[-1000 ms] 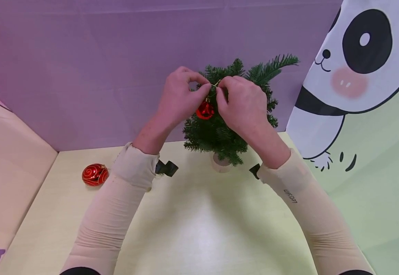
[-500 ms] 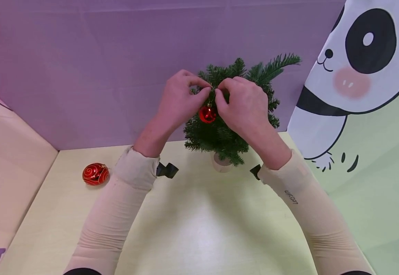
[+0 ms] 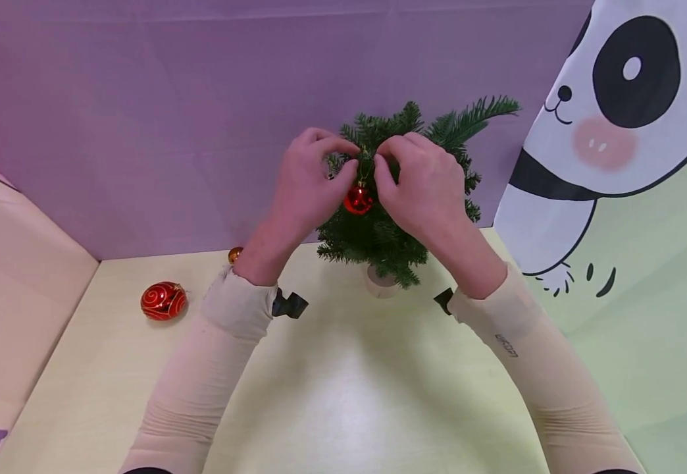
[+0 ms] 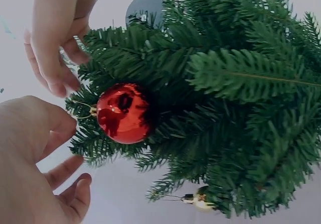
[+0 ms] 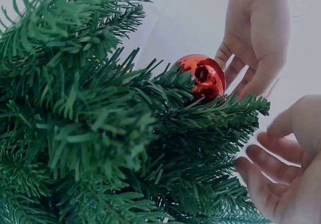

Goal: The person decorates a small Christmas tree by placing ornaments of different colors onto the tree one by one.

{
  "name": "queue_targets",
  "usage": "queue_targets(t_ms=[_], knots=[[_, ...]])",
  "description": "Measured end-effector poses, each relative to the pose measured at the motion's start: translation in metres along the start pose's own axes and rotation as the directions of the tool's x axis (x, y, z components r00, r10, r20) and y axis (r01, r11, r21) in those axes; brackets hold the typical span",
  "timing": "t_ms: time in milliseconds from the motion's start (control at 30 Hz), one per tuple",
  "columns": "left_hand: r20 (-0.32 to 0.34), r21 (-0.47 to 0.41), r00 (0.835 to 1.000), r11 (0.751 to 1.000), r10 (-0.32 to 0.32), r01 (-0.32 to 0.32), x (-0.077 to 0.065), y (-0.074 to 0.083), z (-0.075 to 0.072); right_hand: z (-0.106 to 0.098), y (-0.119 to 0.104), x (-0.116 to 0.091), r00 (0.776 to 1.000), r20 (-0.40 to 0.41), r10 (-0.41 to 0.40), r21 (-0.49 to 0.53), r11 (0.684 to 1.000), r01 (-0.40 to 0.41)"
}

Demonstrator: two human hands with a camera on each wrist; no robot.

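A shiny red Christmas ball [image 3: 358,199] hangs at the front of a small green artificial Christmas tree [image 3: 379,227], its thin gold loop [image 4: 80,112] at a branch tip. My left hand [image 3: 310,178] is just left of the loop, thumb and forefinger apart, fingertips right by the string in the left wrist view. Across from it, my right hand [image 3: 423,181] stays close to the branch with fingers loosely bent; the right wrist view shows nothing between its fingers [image 5: 273,166].
A large red ball with gold swirls [image 3: 164,301] lies on the pale table [image 3: 343,395] at left. A small gold ball [image 3: 235,255] shows beside my left wrist. Another gold ball [image 4: 203,200] hangs in the tree. Behind stands a purple backdrop [image 3: 201,131].
Both hands pinched the gold loop earlier; their fingers have now parted from it. The red ball hangs slightly lower and further right. The small gold ball has come into view.
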State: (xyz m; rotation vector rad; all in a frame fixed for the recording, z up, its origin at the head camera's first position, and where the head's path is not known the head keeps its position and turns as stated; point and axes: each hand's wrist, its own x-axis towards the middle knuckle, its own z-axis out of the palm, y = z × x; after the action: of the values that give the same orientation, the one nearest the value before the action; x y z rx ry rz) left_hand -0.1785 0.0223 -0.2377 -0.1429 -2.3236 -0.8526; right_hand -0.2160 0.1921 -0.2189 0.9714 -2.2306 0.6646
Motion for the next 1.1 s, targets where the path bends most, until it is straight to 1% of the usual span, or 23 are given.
queue_targets(t_ms=[100,167,233,333,500,600,733,800,967,1100], knots=[[-0.038,-0.022,0.998,0.999,0.041,-0.042,-0.005,-0.004,0.002,-0.002,0.001,-0.003,0.992,-0.103,-0.077,0.027,0.996,0.08],[-0.064,-0.043,0.996,0.997,0.065,-0.068,-0.008,-0.008,0.003,-0.004,0.002,-0.006,0.976,-0.172,-0.129,0.036,0.99,0.138],[-0.083,-0.053,0.993,0.994,0.087,-0.092,-0.01,-0.012,0.003,-0.008,0.004,-0.008,0.96,-0.226,-0.168,0.048,0.982,0.183],[-0.105,-0.075,0.989,0.991,0.1,-0.108,-0.014,-0.019,0.003,-0.015,0.011,-0.013,0.939,-0.269,-0.213,0.045,0.972,0.233],[-0.109,-0.097,0.99,0.99,0.091,-0.102,-0.02,-0.032,0.0,-0.022,0.027,-0.018,0.907,-0.336,-0.254,0.047,0.957,0.285],[-0.085,-0.115,0.994,0.991,0.063,-0.073,-0.027,-0.038,-0.002,-0.022,0.035,-0.02,0.891,-0.38,-0.247,0.083,0.951,0.299],[-0.047,-0.135,0.999,0.99,0.023,-0.029,-0.038,-0.046,-0.005,-0.021,0.047,-0.025,0.883,-0.408,-0.233,0.094,0.951,0.295],[-0.039,-0.135,0.999,0.991,0.01,-0.015,-0.044,-0.05,-0.007,-0.02,0.052,-0.027,0.88,-0.422,-0.22,0.095,0.954,0.284],[-0.039,-0.132,0.999,0.991,-0.011,0.005,-0.059,-0.064,-0.007,-0.017,0.063,-0.031,0.872,-0.47,-0.14,0.134,0.965,0.227],[-0.027,-0.145,0.999,0.989,-0.045,0.041,-0.073,-0.077,-0.006,-0.013,0.075,-0.033,0.863,-0.5,-0.076,0.203,0.958,0.202]])
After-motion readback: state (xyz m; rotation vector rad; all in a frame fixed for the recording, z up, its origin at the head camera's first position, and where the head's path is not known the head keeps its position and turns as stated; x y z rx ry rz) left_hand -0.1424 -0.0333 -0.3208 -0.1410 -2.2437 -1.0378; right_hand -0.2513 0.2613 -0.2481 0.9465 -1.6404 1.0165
